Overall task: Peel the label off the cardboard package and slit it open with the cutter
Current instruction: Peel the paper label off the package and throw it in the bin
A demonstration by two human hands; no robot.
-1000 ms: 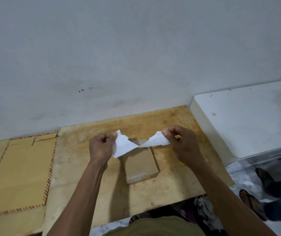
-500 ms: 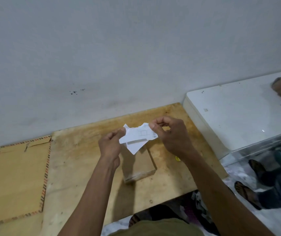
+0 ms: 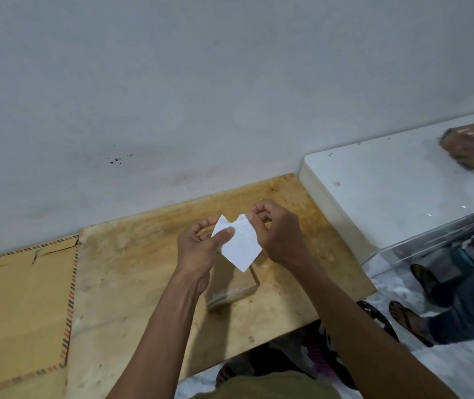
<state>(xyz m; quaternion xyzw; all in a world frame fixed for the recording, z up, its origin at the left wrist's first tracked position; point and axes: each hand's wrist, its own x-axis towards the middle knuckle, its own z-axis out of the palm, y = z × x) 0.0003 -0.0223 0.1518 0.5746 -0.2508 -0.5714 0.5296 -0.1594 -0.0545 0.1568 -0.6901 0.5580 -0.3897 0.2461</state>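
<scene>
The white paper label (image 3: 238, 249), torn and stacked into one bundle, hangs in the air above the wooden board (image 3: 143, 254). My left hand (image 3: 201, 249) pinches its left edge with thumb and fingers. My right hand (image 3: 276, 234) pinches its upper right corner. Below the hands, the brown cardboard package (image 3: 233, 286) lies flat on the board, partly hidden by the label and my left wrist. No cutter is in view.
A flat cardboard sheet with a striped border (image 3: 20, 306) lies to the left of the board. At the right stands a white glossy cabinet (image 3: 397, 191) with a brown parcel (image 3: 471, 145) on it. Another person's sandalled feet (image 3: 411, 321) stand on the floor at the right.
A second ago my hands held two torn label pieces apart. They have come together, and the pieces now overlap in one bundle held by both hands.
</scene>
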